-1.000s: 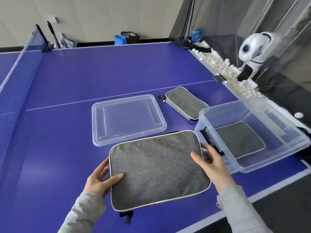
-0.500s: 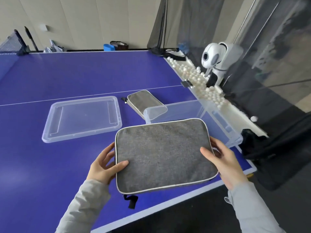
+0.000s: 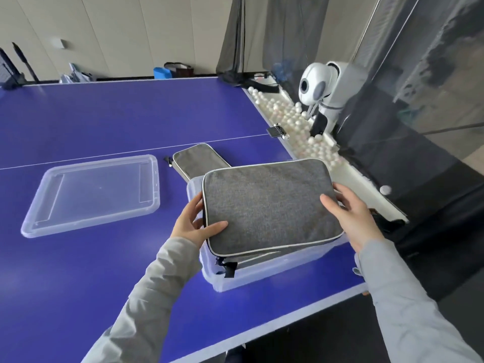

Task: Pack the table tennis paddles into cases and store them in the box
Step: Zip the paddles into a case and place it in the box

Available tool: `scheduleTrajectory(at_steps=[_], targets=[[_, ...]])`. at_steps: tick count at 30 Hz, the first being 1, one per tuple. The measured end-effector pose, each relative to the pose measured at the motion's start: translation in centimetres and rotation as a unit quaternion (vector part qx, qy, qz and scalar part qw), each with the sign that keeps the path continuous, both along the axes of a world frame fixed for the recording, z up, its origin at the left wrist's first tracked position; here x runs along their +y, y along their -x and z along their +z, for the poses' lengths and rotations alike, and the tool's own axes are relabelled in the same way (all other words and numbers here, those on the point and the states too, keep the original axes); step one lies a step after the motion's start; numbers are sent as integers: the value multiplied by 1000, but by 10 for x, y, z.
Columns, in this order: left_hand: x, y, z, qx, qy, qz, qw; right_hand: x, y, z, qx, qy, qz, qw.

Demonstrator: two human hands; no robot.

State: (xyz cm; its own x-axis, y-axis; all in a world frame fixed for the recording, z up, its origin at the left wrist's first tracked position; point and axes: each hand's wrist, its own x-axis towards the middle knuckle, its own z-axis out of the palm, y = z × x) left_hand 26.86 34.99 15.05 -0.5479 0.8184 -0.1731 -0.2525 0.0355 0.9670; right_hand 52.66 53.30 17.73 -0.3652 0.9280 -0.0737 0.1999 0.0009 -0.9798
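Note:
I hold a large grey paddle case with white piping flat over the clear plastic box, covering most of its opening. My left hand grips the case's left edge, thumb on top. My right hand grips its right edge the same way. A black zipper pull hangs from the case's near left corner. Another grey case lies inside the box beneath it, only a sliver showing. A second closed grey case lies on the blue table just behind the box.
The box's clear lid lies upside down on the table to the left. A white trough with several white balls runs along the table's right edge, beside a white ball machine and dark netting. The table's near edge is close.
Both hands have carried the large grey case to the right, from above the table in front of me to directly over the clear box. The camera turned right with it.

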Motion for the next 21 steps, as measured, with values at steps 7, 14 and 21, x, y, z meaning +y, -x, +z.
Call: scheduleTrajectory(at_steps=[7,14,21], targets=[[63,-1,-42,-19,23,24,999,67,30,-39,-63,33,41,997],[91,-17,-96,-147,115,49,981,87,36,-90,-170,100,84,977],[95,-19,-121,-135,223,131,957,85,44,-119,-215,114,140,960]])
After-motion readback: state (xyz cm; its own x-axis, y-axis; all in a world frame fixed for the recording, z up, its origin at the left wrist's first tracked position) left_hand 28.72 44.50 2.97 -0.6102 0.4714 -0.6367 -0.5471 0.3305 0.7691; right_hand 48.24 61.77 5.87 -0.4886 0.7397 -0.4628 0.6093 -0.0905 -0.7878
